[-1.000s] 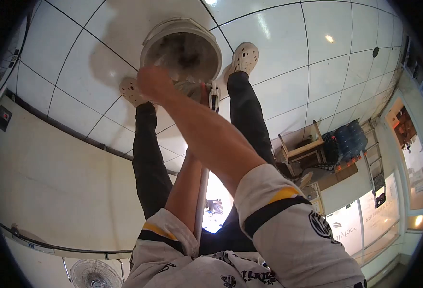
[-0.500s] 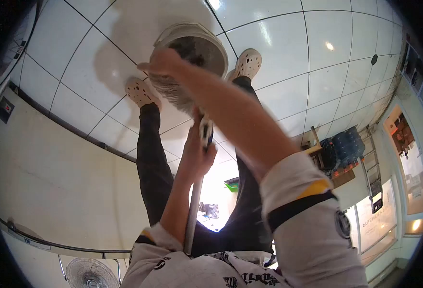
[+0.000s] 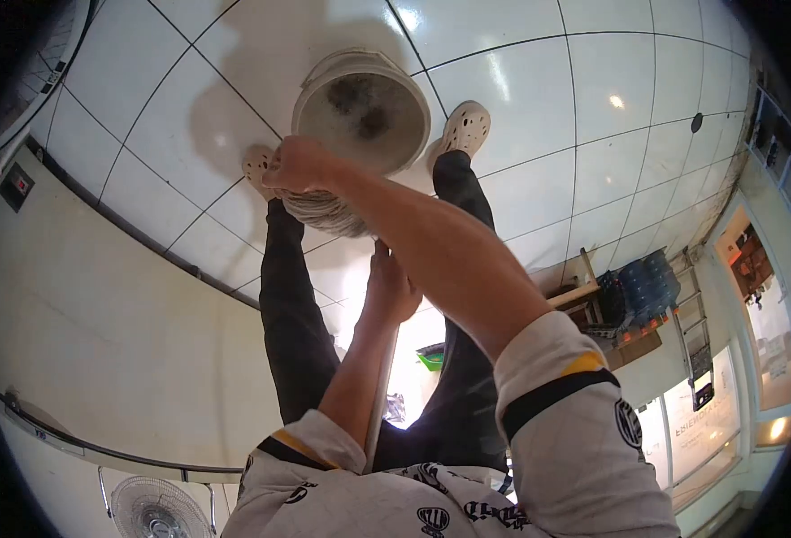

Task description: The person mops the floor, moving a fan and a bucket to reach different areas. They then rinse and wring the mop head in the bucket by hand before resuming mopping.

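My right hand [image 3: 301, 166] is closed on the end of a grey, stringy mop head [image 3: 328, 213], just below and left of a white bucket [image 3: 360, 121]. Dark water or residue shows inside the bucket. Lower down, my left hand [image 3: 389, 289] is wrapped round the mop handle [image 3: 383, 386] close to the head. The handle runs down toward my body, and my right forearm crosses over part of the mop strings.
My feet in beige clogs [image 3: 466, 128] stand on white floor tiles [image 3: 521, 108] either side of the bucket. A fan [image 3: 158, 511] is at lower left. A ladder [image 3: 693, 323], a wooden-framed seat and dark items stand at right, and a wheel shows at upper left.
My right hand has moved down and left, away from the bucket's opening, with the mop strings. The mop head now sits lower, and my left hand has shifted slightly right and down.
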Demonstrator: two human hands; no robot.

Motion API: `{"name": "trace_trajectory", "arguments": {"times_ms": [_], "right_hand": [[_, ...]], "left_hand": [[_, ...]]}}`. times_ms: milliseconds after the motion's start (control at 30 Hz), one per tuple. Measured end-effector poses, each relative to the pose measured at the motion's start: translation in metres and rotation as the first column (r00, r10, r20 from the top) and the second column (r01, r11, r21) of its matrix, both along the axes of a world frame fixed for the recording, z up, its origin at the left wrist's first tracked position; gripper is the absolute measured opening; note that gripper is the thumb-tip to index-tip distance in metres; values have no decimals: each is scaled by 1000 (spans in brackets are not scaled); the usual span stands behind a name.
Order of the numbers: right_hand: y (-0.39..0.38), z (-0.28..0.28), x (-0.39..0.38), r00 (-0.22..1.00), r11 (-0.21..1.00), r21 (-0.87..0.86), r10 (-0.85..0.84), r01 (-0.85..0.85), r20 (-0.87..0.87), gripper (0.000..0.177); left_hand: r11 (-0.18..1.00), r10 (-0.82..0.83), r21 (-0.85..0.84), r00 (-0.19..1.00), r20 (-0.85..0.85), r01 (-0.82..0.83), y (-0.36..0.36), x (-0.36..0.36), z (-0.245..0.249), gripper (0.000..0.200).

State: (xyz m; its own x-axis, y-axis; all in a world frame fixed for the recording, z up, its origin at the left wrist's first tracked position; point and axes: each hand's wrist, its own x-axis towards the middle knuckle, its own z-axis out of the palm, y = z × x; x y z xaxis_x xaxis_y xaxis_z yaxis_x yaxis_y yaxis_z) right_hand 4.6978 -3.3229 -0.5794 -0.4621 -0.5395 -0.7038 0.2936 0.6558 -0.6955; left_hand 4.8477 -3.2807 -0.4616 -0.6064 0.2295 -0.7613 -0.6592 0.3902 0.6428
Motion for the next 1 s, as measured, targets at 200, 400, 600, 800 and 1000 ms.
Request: {"name": "trace_trajectory", "arguments": {"times_ms": [200, 400, 600, 800, 1000], "right_hand": [[-10, 13, 1, 995, 991, 135, -9, 23, -103, 23], [-11, 20, 21, 966, 980, 170, -61, 106, -251, 9], [-15, 10, 37, 960, 977, 205, 7, 52, -281, 14], [-14, 8, 55, 931, 988, 137, -13, 68, -366, 16], [24, -37, -11, 908, 947, 201, -159, 251, -387, 10]], "left_hand": [[992, 128, -34, 975, 181, -124, 8, -56, -20, 81], [967, -72, -240, 995, 64, 85, 16, -55, -55, 84], [987, -89, -105, 953, 291, 125, 15, -76, -63, 87], [990, -94, -84, 979, 182, 111, 9, -57, -81, 89], [988, 156, -1, 986, 66, -156, -5, -63, -9, 90]]}}
